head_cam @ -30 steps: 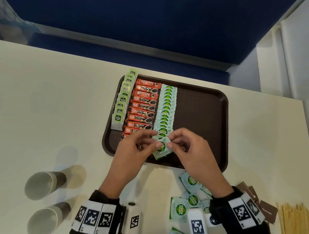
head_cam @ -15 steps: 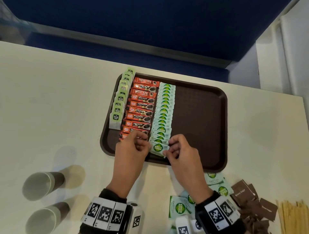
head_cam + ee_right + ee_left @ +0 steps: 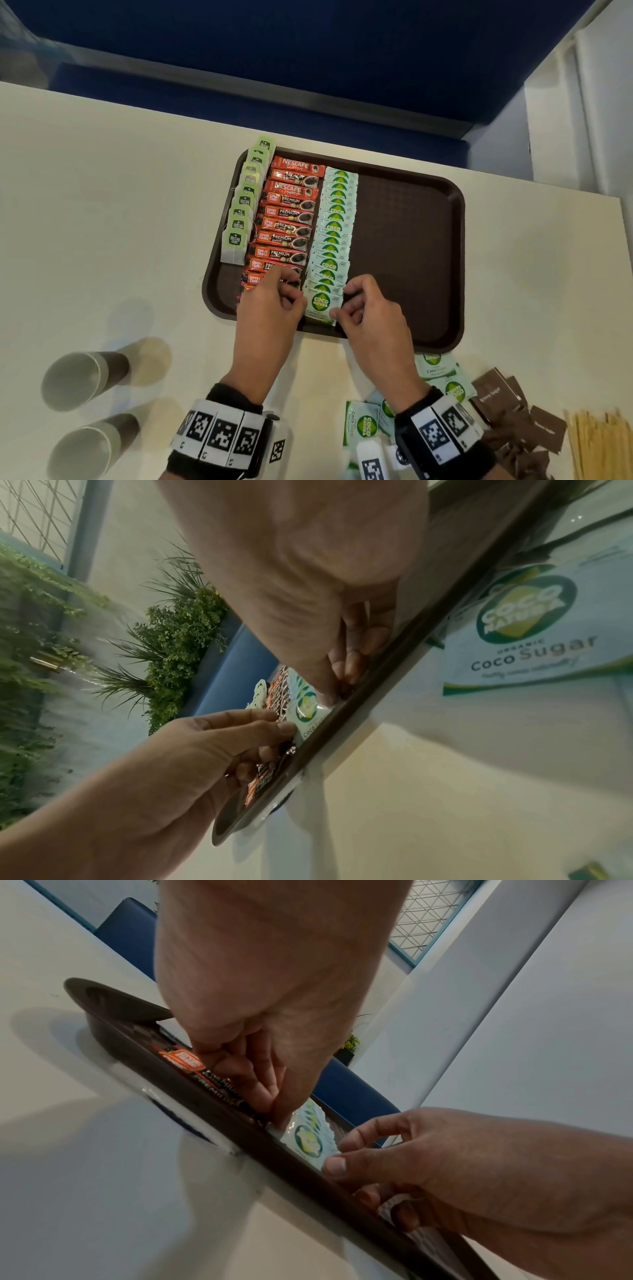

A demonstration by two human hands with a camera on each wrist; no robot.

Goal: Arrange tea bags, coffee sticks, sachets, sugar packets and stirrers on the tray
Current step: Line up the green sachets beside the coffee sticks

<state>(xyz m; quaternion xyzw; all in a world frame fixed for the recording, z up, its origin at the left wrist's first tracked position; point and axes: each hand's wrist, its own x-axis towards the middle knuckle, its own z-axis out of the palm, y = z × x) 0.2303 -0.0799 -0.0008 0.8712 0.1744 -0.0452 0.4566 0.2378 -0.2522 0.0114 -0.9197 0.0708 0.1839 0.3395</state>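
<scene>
A brown tray [image 3: 455, 260] holds three rows: green tea bags [image 3: 239, 219] at the left, red coffee sticks [image 3: 287, 219] in the middle, and green-and-white Coco sugar sachets [image 3: 334, 226] beside them. The nearest sachet [image 3: 322, 303] lies at the front end of its row, by the tray's near rim. My left hand [image 3: 302, 301] pinches its left edge and my right hand [image 3: 337, 308] pinches its right edge. In the left wrist view the sachet [image 3: 310, 1139] sits between both hands' fingertips, just inside the rim. In the right wrist view the sachet [image 3: 308, 712] shows the same way.
Loose sachets [image 3: 364, 425] lie on the table near my right wrist. Brown sugar packets [image 3: 513, 421] and wooden stirrers [image 3: 603, 445] are at the lower right. Two paper cups [image 3: 82, 377] lie at the lower left. The tray's right half is bare.
Both hands have brought the sachet down from a tilted hold above the tray to the front end of the sachet row. The head view has shifted slightly.
</scene>
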